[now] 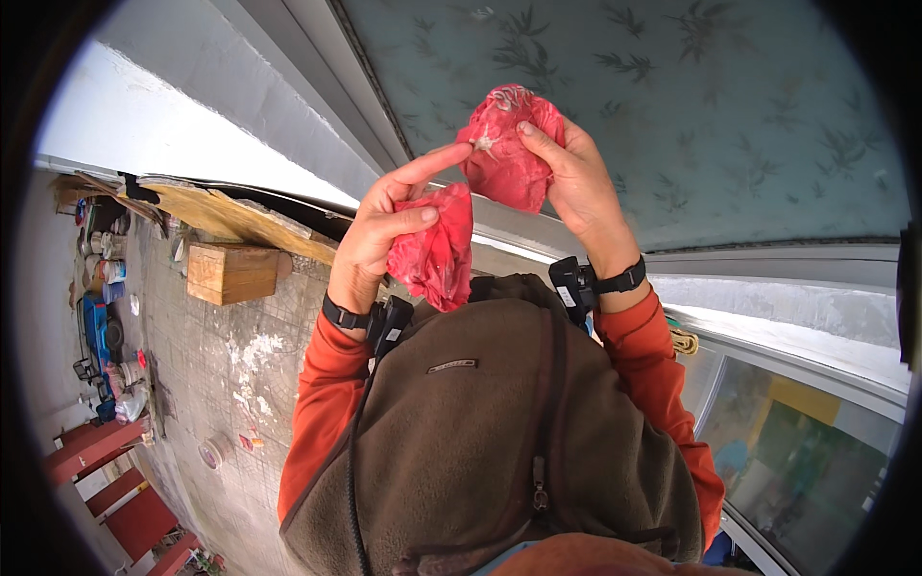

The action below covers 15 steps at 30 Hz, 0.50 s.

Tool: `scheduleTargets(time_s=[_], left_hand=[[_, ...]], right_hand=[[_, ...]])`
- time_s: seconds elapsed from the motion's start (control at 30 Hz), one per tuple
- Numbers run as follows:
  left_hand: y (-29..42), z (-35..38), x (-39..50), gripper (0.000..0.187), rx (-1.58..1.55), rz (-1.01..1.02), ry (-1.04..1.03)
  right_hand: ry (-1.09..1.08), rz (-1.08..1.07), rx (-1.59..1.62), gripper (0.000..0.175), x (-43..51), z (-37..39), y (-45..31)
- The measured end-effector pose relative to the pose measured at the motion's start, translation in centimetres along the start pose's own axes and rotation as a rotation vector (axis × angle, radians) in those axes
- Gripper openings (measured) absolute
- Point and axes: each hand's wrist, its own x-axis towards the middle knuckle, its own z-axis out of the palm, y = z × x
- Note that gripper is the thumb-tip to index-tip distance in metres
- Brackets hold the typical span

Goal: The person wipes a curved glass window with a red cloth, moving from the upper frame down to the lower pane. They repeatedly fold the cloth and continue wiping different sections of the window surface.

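Two crumpled pink-red pieces, thin cloth or plastic film, are held up in front of a window pane with a leaf pattern [634,129]. My left hand [382,223] grips the lower crumpled piece [443,252] between thumb and fingers, while its index finger reaches out to a whitish star-shaped mark on the other one. That upper crumpled piece [511,165], with grey-white smears near its top, is pinched in my right hand [576,169], thumb on the near face. What lies inside the folds, if anything, is hidden.
A pale window ledge [338,155] runs beneath the pane. On the paved floor to the left stand a wooden box [230,273] beside a leaning board [238,216], a round tub [214,452], and several buckets along the wall. Another glass window [792,439] is at lower right.
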Motion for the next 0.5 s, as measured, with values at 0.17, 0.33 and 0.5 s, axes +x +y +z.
scheduleTargets(time_s=[0.17, 0.33, 0.5], left_hand=[[-0.36, -0.35, -0.24, 0.067, -0.077, -0.02, 0.033], [-0.5, -0.7, -0.15, 0.066, -0.073, 0.017, 0.062], [-0.7, -0.45, 0.18, 0.06, 0.076, 0.119, 0.104]], right_hand=[[0.089, -0.004, -0.041, 0.027, -0.03, -0.66, -0.9], [0.126, 0.066, -0.032, 0.026, -0.36, -0.58, -1.21], [0.196, 0.088, -0.007, 0.026, -0.26, -0.69, -1.17]])
